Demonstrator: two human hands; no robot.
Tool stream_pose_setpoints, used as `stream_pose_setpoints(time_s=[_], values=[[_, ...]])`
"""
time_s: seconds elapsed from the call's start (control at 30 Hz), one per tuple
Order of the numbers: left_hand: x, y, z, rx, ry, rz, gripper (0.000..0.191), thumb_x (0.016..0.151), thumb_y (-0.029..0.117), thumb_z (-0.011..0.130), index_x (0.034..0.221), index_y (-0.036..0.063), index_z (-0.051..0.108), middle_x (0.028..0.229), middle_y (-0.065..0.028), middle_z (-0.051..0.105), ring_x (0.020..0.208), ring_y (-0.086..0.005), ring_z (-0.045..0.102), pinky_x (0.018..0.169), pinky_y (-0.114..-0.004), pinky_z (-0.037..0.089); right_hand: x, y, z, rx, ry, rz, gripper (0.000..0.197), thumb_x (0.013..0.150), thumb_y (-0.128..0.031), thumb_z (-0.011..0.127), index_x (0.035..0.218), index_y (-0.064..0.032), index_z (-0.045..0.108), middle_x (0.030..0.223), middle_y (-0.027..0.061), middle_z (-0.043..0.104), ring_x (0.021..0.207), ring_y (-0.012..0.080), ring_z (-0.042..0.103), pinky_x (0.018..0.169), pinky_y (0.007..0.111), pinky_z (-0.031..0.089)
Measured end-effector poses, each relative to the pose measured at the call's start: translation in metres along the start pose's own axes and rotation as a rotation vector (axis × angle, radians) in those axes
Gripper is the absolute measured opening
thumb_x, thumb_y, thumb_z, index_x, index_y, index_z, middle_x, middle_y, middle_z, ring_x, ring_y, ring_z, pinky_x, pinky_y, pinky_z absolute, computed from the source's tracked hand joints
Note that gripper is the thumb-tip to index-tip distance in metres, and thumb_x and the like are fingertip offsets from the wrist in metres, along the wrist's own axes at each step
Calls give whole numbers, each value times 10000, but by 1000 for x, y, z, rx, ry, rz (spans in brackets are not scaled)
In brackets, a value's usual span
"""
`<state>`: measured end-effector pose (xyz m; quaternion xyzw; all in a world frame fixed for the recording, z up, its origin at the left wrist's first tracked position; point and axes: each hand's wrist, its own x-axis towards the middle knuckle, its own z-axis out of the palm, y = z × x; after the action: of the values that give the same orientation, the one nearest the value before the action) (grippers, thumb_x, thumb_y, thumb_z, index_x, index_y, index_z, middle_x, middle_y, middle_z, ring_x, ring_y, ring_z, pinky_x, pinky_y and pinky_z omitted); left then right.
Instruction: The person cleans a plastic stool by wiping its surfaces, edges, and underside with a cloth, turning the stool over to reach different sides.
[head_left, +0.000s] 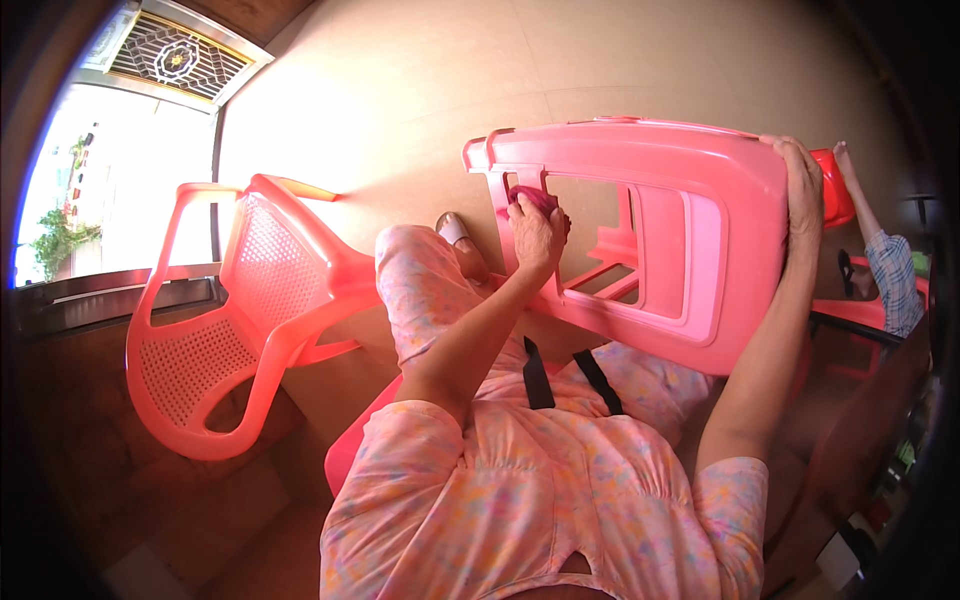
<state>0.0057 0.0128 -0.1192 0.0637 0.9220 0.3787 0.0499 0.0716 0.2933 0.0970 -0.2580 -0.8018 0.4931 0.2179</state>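
A pink plastic stool (660, 157) is tipped on its side over my lap, with its flat end to the right and its legs to the left. My left hand (536, 232) holds a bunched dark red cloth (538, 199) against a bar at the leg end. At the other end, my right hand (801, 184) grips the stool's edge, with the fingers over the top corner. Part of the stool's far side is hidden.
To the left stands a pink plastic armchair (277, 262) with a perforated seat and back, near a bright doorway (150, 172). On the right, another person's bare arm (862, 199) reaches by a red plastic object (832, 191). A wall or floor surface (615, 67) spans the far side.
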Motion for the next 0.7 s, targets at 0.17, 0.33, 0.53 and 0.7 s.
stream_pose_setpoints(time_s=[0.17,0.33,0.53,0.7], values=[[-47,-23,3,-81,-162,-127,699,793,272,594,1248,-154,278,1104,-326,389,1020,-462,440,896,-441,379,-2,-13,7,-23,19,61,319,805,-251,507,892,31,630,828,52,604,794,143,530,745,233,410],[-82,-36,7,-110,-295,-283,602,789,274,598,1144,-160,378,1075,-380,401,997,-484,452,893,-433,386,3,-6,2,-2,18,61,327,786,-265,522,888,20,646,798,45,608,784,135,533,732,230,412],[-107,-32,-3,-120,-623,-161,247,784,201,564,679,-20,598,652,-194,594,714,-350,588,665,-443,467,4,-5,0,-33,40,76,317,799,-254,510,898,13,650,843,52,625,805,138,547,739,230,414],[-115,-34,6,-15,-578,329,210,704,188,531,708,-5,613,676,-216,590,662,-367,605,640,-442,484,5,-12,6,-52,40,89,310,813,-247,501,915,5,650,875,58,635,823,142,563,755,229,418]])
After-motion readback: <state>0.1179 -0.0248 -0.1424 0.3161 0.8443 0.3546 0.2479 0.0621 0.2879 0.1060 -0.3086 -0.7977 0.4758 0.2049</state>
